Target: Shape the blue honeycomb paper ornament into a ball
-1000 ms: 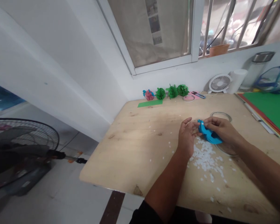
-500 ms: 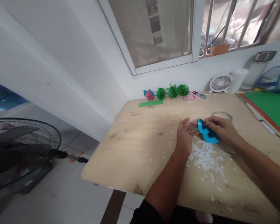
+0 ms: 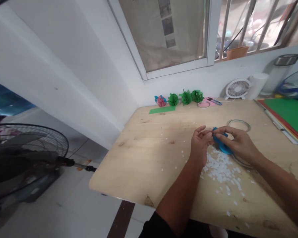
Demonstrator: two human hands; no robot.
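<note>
A bright blue cut-paper piece (image 3: 223, 148) with a curved lower edge is held above the table, partly covered by fingers. My right hand (image 3: 235, 140) is closed on it from the right, thumb and fingers near its top end. Against the paper's upper left end, my left hand (image 3: 200, 145) has thumb and fingers drawn together; what its fingertips pinch is hidden. Below both hands lies a loose scatter of small white paper bits (image 3: 221, 170). One metal ring (image 3: 240, 162) lies partly under my right wrist, and a second metal ring (image 3: 248, 127) lies behind that hand.
Along the wall stand several green paper balls (image 3: 186, 97), a pink-and-blue one (image 3: 160, 100), a green paper strip (image 3: 162, 109), snips (image 3: 214, 101) and a small white fan (image 3: 237, 89). Coloured paper sheets (image 3: 288, 114) lie at right. A floor fan (image 3: 27, 162) stands left of the table.
My left fingers have closed in and now meet my right fingertips at the blue paper's end. The paper has turned, and a small white square on it no longer shows.
</note>
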